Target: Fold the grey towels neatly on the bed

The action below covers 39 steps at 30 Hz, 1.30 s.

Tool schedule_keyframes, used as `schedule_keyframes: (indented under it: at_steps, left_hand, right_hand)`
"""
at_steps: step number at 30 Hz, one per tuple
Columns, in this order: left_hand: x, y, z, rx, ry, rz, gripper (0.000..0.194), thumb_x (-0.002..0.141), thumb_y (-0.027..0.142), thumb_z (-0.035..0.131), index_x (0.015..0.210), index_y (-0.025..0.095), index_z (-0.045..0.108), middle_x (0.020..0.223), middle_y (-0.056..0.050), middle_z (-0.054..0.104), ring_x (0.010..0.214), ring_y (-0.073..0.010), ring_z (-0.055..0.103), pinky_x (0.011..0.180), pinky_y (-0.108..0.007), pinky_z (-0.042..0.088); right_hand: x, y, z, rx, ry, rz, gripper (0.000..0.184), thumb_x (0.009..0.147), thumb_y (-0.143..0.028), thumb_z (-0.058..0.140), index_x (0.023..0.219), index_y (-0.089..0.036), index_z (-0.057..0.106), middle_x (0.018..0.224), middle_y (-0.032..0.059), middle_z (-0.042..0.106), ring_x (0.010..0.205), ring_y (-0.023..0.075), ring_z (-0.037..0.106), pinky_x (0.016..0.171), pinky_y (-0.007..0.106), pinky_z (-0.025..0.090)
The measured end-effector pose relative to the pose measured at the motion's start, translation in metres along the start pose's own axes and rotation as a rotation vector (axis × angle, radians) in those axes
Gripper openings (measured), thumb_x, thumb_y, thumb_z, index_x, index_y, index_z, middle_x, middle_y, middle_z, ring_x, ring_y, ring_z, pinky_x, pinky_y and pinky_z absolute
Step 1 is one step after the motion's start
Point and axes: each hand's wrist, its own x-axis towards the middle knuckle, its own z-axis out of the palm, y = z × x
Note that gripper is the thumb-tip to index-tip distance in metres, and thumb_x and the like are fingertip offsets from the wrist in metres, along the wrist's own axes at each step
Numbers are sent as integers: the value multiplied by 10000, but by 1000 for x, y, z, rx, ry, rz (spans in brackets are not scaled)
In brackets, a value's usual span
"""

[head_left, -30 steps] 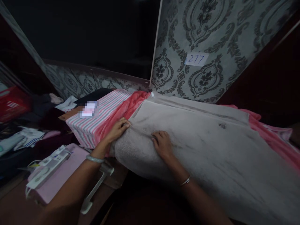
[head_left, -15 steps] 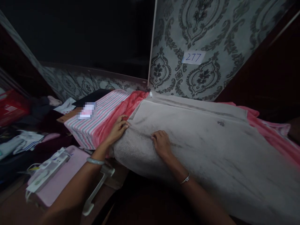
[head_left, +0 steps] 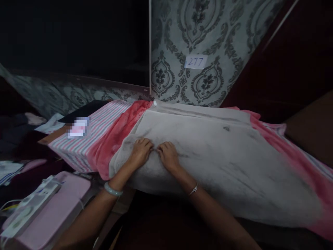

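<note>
A long piece of grey plush cloth point(head_left: 208, 152) lies spread in layers, with a small dark mark toward its right side and a pale tag at its far left corner. Near its left end my left hand point(head_left: 142, 152) has its fingers curled down, pinching the fabric. Just to the right, almost touching it, my right hand point(head_left: 168, 155) also pinches the cloth with bent fingers. Faint creases run rightward from my hands. Beneath the grey cloth is a coral-red plush blanket point(head_left: 117, 135), showing at both ends.
A striped cloth point(head_left: 97, 119) covers the surface at left, with a blurred-out object point(head_left: 78, 127) on it. Lower left, a white power strip point(head_left: 31, 208) rests on a pink board point(head_left: 59, 208). A large dark screen point(head_left: 78, 38) stands behind; loose clothes point(head_left: 13, 170) lie far left.
My left hand has moved from the cloth's left edge inward, close to my right hand. The left edge of the grey cloth now lies smoother, and the view has turned rightward.
</note>
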Motion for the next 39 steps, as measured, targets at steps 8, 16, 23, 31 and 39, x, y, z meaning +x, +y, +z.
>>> schedule_keyframes:
  at_steps: [8,16,23,31,39]
  left_hand:
    - [-1,-17,17,-37,169,38,214,962,304,482,856,216,645,869,-102,617,877,-285,546,788,-409,405]
    - [-1,-15,17,25,255,99,253,981,310,443,855,213,639,856,-98,630,847,-275,546,770,-406,406]
    - [6,-7,-2,72,344,206,205,982,264,462,864,198,616,836,-75,626,819,-238,548,735,-371,419]
    - [19,1,-19,135,481,245,182,981,230,476,854,199,603,827,-60,611,808,-220,556,726,-350,443]
    - [16,-14,-4,206,348,171,224,982,236,462,849,196,639,845,-72,633,811,-221,588,718,-335,461]
  right_hand:
    - [-55,77,-60,13,97,117,201,919,-260,623,1102,-213,693,1101,94,665,1068,266,567,931,405,448]
    - [-83,118,-75,3,60,176,189,916,-269,648,1089,-228,710,1054,81,672,1028,257,580,900,393,450]
    - [-77,111,-75,-25,95,165,87,927,-191,609,910,-205,692,935,71,662,936,248,566,843,381,435]
    - [-73,100,-68,-37,200,64,281,896,-363,710,1139,-226,680,1117,100,650,1044,280,552,866,411,443]
    - [-78,101,-59,-53,308,19,128,988,-213,535,949,-201,656,934,86,642,907,247,544,798,383,436]
